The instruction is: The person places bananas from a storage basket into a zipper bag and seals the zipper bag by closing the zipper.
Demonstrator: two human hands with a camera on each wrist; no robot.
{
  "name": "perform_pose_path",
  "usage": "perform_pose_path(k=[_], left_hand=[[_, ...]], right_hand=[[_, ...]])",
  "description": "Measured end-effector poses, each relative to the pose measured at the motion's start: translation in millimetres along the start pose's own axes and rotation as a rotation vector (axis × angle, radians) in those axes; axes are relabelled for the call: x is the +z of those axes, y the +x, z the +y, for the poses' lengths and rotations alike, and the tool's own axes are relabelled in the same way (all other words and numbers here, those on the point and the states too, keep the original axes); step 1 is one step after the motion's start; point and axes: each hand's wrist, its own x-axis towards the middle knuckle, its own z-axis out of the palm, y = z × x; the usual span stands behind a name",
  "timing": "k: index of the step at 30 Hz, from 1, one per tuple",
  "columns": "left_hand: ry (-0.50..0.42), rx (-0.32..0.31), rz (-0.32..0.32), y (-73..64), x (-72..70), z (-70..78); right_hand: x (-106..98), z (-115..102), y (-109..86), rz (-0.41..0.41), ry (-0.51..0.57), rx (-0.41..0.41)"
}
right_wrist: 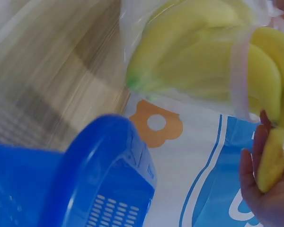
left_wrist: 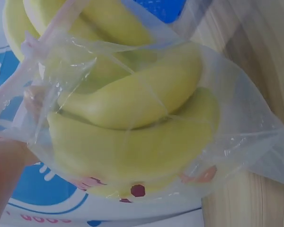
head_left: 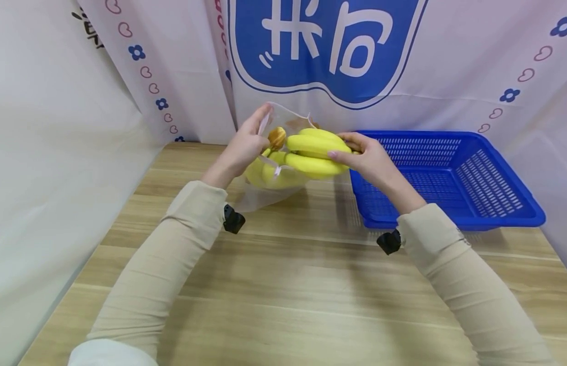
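Note:
My left hand (head_left: 239, 152) grips the rim of a clear plastic bag (head_left: 260, 198) with a pinkish-white edge strip, keeping its mouth apart. One bunch of yellow bananas (left_wrist: 128, 151) lies inside, seen through the plastic in the left wrist view. My right hand (head_left: 372, 160) holds a second banana bunch (head_left: 317, 142) by its stem end, thumb on the near side. This bunch is partly within the bag's mouth; in the right wrist view the edge strip (right_wrist: 239, 73) crosses over it. A brownish-orange round stem end (head_left: 277, 138) shows beside the left fingers.
To the right on the wood-grain table (head_left: 283, 284) stands a blue plastic basket (head_left: 448, 221) with slotted walls, close to my right wrist. A white printed cloth (head_left: 448, 61) with a blue emblem hangs behind the table. White sheeting (head_left: 50, 152) covers the left side.

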Motion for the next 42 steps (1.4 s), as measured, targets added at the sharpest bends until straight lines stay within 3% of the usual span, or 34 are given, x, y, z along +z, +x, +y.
perform_pose_path(k=[4,6,9,13,16,32,37,42], left_hand=[[0.0,0.011,-0.038,1.2,8.5,1.4],[0.003,0.01,-0.04,2.0,10.5,0.4],[0.009,0.005,-0.031,2.9,10.9,-1.3],[0.001,0.001,-0.022,2.9,9.8,-2.1],[0.007,0.004,-0.025,2.5,10.5,-0.8],[0.075,-0.002,-0.094,-2.1,27.5,5.3],[0.061,-0.009,-0.08,-1.9,26.2,3.6],[-0.007,0.014,-0.022,0.9,21.3,5.4]], right_hand=[[7,3,5.0,0.085,-0.143,-0.005],[8,3,6.2,0.067,-0.156,-0.009],[7,2,6.9,-0.026,-0.102,0.001],[5,0,7.7,-0.11,0.056,0.06],[6,-2,10.0,-0.095,0.092,0.086],[23,-15,19.1,0.025,-0.035,0.057],[30,-17,20.2,0.031,0.134,0.111],[33,-12,17.9,0.06,0.31,0.12]])
